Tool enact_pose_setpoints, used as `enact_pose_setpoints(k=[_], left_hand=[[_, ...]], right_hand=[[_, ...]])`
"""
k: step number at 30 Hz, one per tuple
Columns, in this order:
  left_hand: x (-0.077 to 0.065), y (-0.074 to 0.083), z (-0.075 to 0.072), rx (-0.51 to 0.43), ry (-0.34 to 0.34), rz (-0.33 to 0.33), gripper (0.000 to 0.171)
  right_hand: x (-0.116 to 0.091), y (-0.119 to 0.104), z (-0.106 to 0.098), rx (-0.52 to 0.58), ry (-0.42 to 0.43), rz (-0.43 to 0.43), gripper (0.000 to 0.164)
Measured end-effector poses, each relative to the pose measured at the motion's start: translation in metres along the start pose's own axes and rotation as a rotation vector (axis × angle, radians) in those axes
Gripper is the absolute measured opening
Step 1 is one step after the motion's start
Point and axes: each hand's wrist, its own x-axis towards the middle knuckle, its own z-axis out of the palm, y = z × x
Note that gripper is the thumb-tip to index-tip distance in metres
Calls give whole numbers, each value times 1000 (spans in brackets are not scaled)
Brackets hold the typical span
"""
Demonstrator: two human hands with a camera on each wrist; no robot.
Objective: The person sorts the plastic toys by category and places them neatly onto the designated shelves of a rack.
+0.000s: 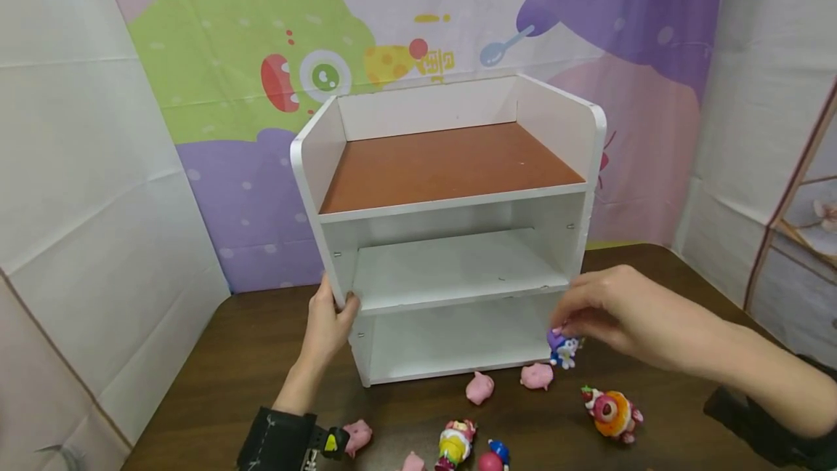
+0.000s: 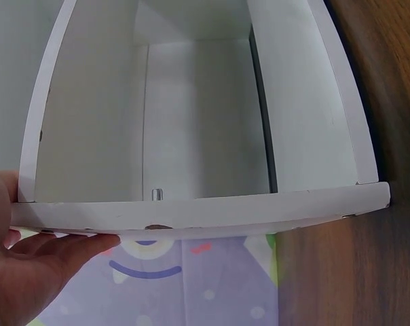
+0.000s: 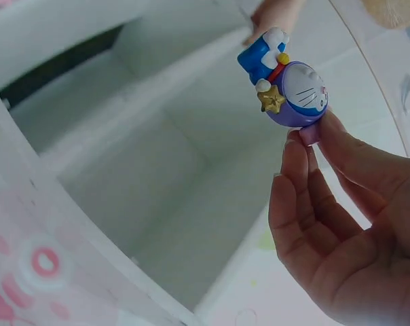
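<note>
A small white shelf unit (image 1: pixel 451 166) with a brown top board and two white shelves stands tilted on the dark table (image 1: pixel 261 355). My left hand (image 1: pixel 325 329) grips its left side panel (image 2: pixel 191 214), thumb at the front edge and fingers behind. At the unit's lower right front corner, my right hand (image 1: pixel 621 311) pinches a small blue and purple cartoon cat figurine (image 1: pixel 564 349). The right wrist view shows thumb and fingertips holding the figurine (image 3: pixel 303 92) by a pinkish-purple piece above its head; a gold star is at its neck.
Several pink pig figurines (image 1: pixel 536 376) lie before the unit. A pink bear figurine (image 1: pixel 612 413) with an orange ring lies to the right. Nearer are a yellow-dressed figurine (image 1: pixel 454 444) and a red and blue one (image 1: pixel 493 456). A cartoon cloth backdrop (image 1: pixel 248 42) hangs behind.
</note>
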Motion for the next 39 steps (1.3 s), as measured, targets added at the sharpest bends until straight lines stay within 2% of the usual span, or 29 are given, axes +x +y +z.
enact_pose_setpoints(k=[6, 9, 14, 20, 27, 39], left_hand=[[1, -1, -1, -1, -2, 11, 40], [0, -2, -2, 2, 0, 13, 40], [0, -2, -2, 7, 1, 7, 38], [1, -2, 0, 0, -9, 4, 40], [1, -3, 0, -15, -16, 19, 41], [1, -3, -1, -20, -8, 7, 41]], right_hand=[[20, 1, -31, -127, 51, 35, 28], [29, 3, -45, -159, 58, 110, 25], [46, 7, -64, -199, 59, 268, 12], [66, 17, -81, -275, 88, 379, 6], [85, 33, -95, -360, 106, 401, 10], [110, 52, -98, -416, 115, 387, 18]])
